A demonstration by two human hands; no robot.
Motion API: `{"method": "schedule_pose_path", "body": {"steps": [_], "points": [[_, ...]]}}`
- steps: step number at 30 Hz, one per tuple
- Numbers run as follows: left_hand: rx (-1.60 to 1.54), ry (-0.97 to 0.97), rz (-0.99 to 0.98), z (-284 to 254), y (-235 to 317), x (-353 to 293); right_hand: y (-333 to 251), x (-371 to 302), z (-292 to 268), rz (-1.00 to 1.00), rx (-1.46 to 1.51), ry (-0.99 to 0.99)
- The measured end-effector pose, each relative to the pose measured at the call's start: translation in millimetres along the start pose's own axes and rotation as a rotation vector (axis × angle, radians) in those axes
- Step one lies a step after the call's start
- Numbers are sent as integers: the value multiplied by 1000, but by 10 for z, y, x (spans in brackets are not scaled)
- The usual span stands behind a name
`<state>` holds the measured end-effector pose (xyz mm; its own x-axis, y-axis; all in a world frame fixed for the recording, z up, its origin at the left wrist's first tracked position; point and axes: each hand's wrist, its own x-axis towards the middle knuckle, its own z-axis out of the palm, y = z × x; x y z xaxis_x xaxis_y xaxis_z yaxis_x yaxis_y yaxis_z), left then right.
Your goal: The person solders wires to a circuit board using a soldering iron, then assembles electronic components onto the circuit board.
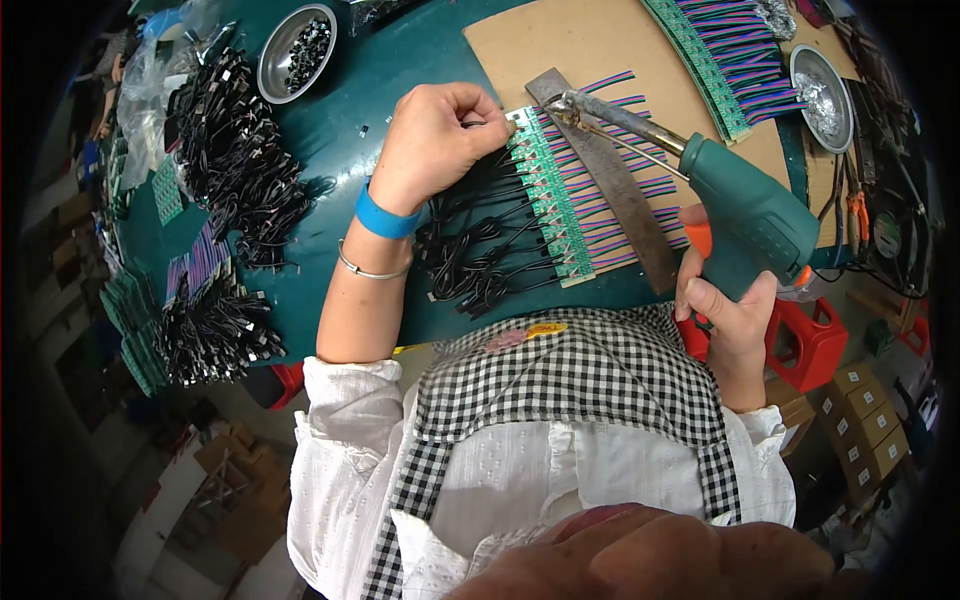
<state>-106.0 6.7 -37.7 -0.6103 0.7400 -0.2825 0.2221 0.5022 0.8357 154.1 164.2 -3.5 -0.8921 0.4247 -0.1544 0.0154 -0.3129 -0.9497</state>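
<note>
My right hand (735, 315) grips a green soldering gun (755, 205) with an orange trigger; its metal tip hangs over the far end of a green circuit board panel (550, 210). My left hand (440, 135) is closed in a pinch at that same end, on a thin black cable mostly hidden by the fingers. Black cables (470, 240) run from the panel's left edge and bunch up beside it. Striped ribbon wires (610, 235) extend from its right edge, and a flat metal bar (615, 185) lies across them.
Bundles of black cables (235, 150) cover the table's left side. A metal bowl of small dark parts (270, 72) stands at the back. Right of the cardboard sheet (540, 45) are another wired panel (705, 75), a metal dish (797, 75) and orange-handled pliers (857, 215). Red stools (815, 345) stand below.
</note>
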Motion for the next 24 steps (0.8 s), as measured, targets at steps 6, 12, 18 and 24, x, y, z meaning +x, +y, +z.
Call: {"method": "schedule_pose_path", "body": {"steps": [6, 12, 18, 24], "points": [[32, 27, 28, 31, 10, 3, 12, 8, 43, 48, -3, 19], [16, 63, 18, 59, -3, -18, 26, 5, 24, 88, -72, 1], [26, 90, 28, 75, -11, -28, 51, 7, 27, 87, -64, -14], [30, 87, 24, 76, -18, -13, 84, 37, 50, 84, -68, -34]]}}
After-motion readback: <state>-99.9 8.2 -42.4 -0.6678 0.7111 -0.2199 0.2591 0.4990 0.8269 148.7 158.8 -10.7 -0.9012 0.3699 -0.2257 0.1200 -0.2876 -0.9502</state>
